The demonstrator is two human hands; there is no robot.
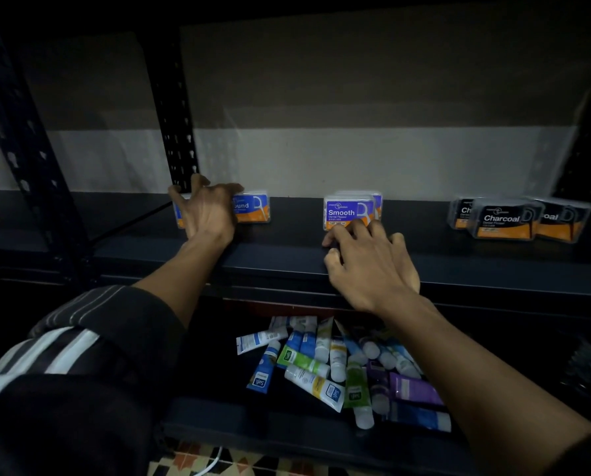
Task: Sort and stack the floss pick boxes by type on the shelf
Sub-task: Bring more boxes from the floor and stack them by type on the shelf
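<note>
Floss pick boxes stand on the dark shelf [280, 249] in three groups. At the left are blue-and-orange "Round" boxes [252, 207]; my left hand [206, 211] lies over them with its fingers spread and curled round the box in front. In the middle stand blue "Smooth" boxes [347, 210], one behind another; my right hand [366, 266] rests on the shelf just in front of them, its fingertips at the front box's bottom edge. At the right are black "Charcoal" boxes [503, 219].
A black perforated upright [175, 132] rises behind my left hand, another upright [22, 149] at far left. The lower shelf holds a heap of tubes [338, 365] in blue, green, white and purple. A patterned floor [197, 458] shows below.
</note>
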